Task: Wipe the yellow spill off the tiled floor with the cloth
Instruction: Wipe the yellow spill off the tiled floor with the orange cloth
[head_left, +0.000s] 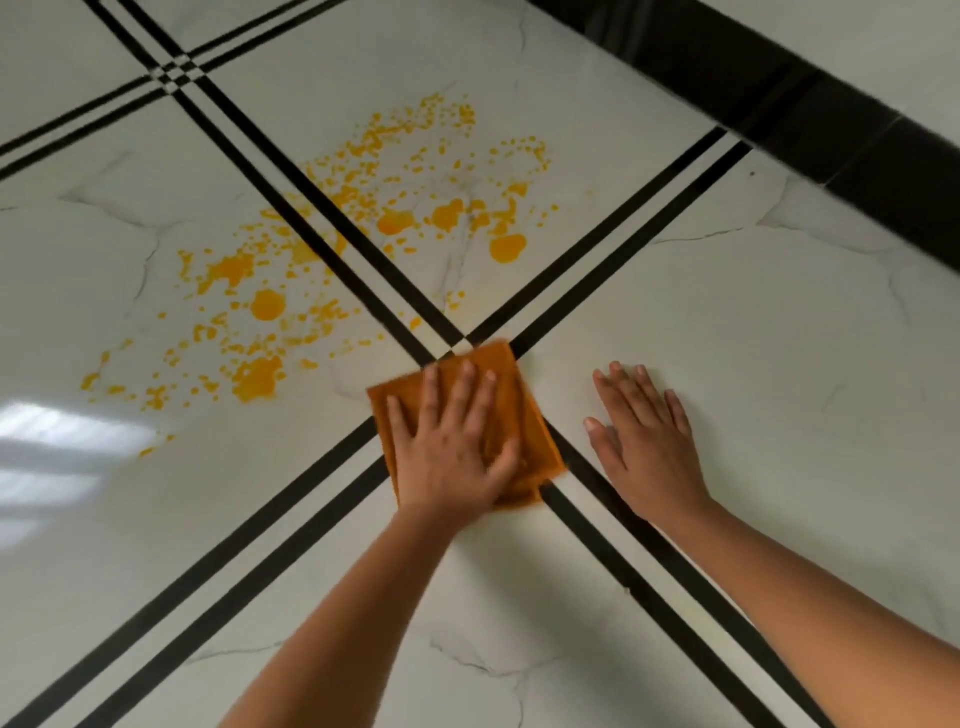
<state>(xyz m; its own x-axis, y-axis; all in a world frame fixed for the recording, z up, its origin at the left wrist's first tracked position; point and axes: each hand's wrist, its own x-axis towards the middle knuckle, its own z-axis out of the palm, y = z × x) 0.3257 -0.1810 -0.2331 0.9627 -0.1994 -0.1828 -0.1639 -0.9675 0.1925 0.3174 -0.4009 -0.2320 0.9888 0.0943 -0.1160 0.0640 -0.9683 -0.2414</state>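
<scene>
a: where's the yellow spill (332, 270) sitting?

b: ahead of the left hand (451, 447) and off to its left, in two splattered patches either side of a black double stripe (332, 234). none of it looks smeared or thinned yet.

a: and the cloth (524, 415)?

b: an orange folded square, flat on the tiled floor (727, 322) under the left hand, right on the crossing of the stripes. its far corner is near the closest drops but not touching the big blobs.

a: is the hand gripping it?

b: no, the palm and spread fingers just press down on it. the right hand (647, 441) lies flat and bare on the tile just beside the cloth, fingers together, holding nothing.

a: so how far along?

b: barely begun, i'd say. the whole spill is left, and the cloth must travel forward and leftward to reach it.
</scene>
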